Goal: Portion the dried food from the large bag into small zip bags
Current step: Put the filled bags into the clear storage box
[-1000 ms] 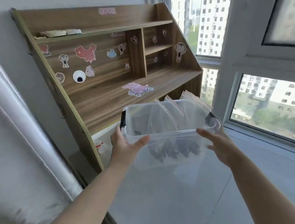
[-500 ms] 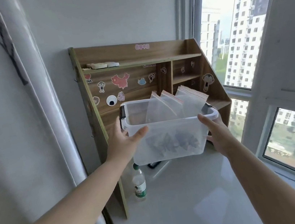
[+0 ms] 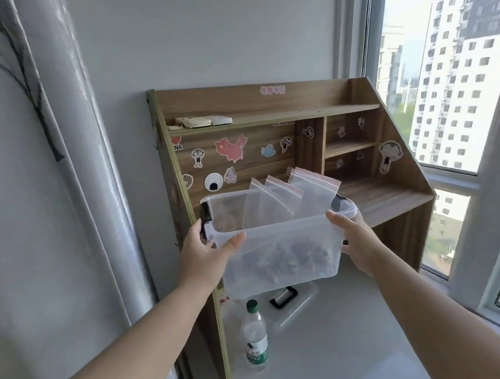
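I have the clear box [image 3: 278,249] lifted in front of the wooden shelf [image 3: 382,203], above the white tabletop [image 3: 345,352]. The small zip bags [image 3: 291,196] stand up out of it, and something dark, probably the dried food in its large bag, lies at the bottom; I can't make it out through the plastic. To do this well I'd keep the box level so the bags don't spill, then set it down short of the water bottle [image 3: 255,336] and the lid [image 3: 290,304] below. My left hand [image 3: 206,256] grips the left end, thumb along the front wall. My right hand [image 3: 357,240] holds the right end, fingers curled behind. Both arms reach well forward.
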